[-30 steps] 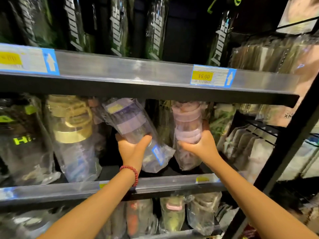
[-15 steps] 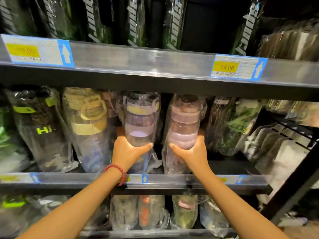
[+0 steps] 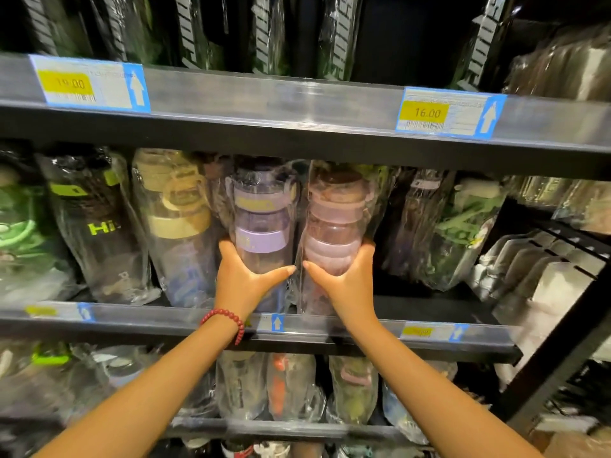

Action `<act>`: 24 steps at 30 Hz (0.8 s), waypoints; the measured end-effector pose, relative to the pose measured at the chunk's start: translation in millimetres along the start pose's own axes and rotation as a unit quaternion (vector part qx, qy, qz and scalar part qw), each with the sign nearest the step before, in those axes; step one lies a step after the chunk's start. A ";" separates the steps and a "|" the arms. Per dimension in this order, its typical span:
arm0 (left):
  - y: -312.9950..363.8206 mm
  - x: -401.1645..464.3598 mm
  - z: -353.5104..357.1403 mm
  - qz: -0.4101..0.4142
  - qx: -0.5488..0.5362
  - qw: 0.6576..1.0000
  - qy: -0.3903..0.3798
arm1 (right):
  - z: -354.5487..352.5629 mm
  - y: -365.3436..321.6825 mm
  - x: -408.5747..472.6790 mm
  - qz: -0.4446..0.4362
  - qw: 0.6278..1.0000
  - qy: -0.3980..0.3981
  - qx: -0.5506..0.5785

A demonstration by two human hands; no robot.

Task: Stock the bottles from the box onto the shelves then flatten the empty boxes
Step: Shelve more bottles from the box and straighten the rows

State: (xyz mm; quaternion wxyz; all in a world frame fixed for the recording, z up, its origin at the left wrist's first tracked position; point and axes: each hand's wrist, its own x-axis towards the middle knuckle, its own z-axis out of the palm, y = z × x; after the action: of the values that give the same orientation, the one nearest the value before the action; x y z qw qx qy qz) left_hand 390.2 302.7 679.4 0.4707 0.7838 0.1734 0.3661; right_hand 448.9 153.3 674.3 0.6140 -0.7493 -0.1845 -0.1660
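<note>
Head view: your left hand (image 3: 246,280) is wrapped round the purple bottle (image 3: 261,226) and your right hand (image 3: 344,282) round the pink bottle (image 3: 334,223), both bagged in clear plastic and standing upright side by side on the middle shelf (image 3: 363,335), between the yellow-capped bottle (image 3: 178,223) and a dark one. Push each one straight back until its base sits flat behind the shelf lip. Keep them upright, since loose wrap could snag neighbours, and let go only once they stand steady.
</note>
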 end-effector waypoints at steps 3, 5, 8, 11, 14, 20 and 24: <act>0.5 -1.9 -5.3 -0.010 0.011 0.999 -0.035 | -2.9 -4.1 -0.9 -0.003 1.000 -0.012 0.002; -0.2 -3.7 -8.4 -0.026 0.030 0.998 -0.054 | -6.6 -3.7 0.7 0.006 1.000 -0.030 0.005; 1.0 -5.8 -15.6 -0.032 0.047 0.997 -0.057 | -16.3 -7.5 1.1 0.029 0.997 -0.071 0.017; 1.2 -8.4 -28.6 -0.029 0.045 0.997 -0.054 | -31.4 -14.2 -5.3 0.035 0.997 -0.062 0.030; 5.1 -25.1 -44.6 -0.024 0.019 0.998 -0.051 | -49.2 -26.7 -26.2 0.000 0.998 0.008 0.069; -11.2 -59.7 -90.8 -0.069 -0.031 0.997 -0.005 | -21.4 -62.3 -79.6 -0.102 0.982 -0.134 0.084; -53.3 -94.2 -151.9 -0.154 0.004 0.988 0.017 | 36.6 -76.7 -119.3 -0.041 0.948 -0.302 0.086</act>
State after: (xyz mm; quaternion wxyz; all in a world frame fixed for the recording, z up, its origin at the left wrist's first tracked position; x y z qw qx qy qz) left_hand 218.8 363.8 638.5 0.5156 0.7430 0.3013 0.3021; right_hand 308.2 194.3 676.5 0.5844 -0.7003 -0.4055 0.0597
